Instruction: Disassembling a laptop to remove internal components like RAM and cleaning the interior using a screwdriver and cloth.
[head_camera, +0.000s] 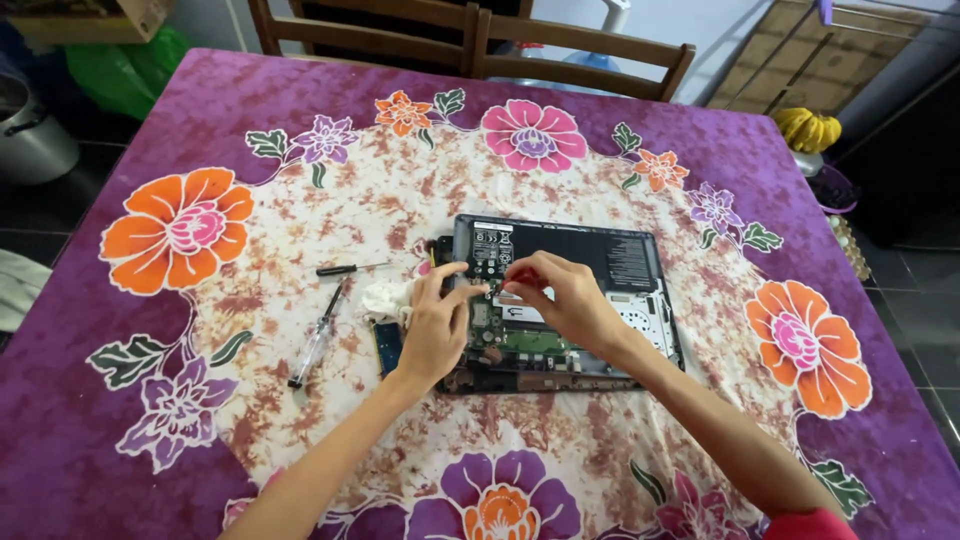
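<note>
Opened laptop (570, 300), bottom cover off, lay mid-table on the flowered cloth (700, 130); black battery toward the far edge, green board and fan exposed near edge. Left hand (435, 325) rested on the laptop's left side, fingers curled, tips touching the board area. Right hand (560, 295) over the centre, fingertips pinched narrow on a small part; what it was could not be told. White crumpled tissue (385, 297) just left of laptop. Two screwdrivers (318, 340) further left, well apart from hands
</note>
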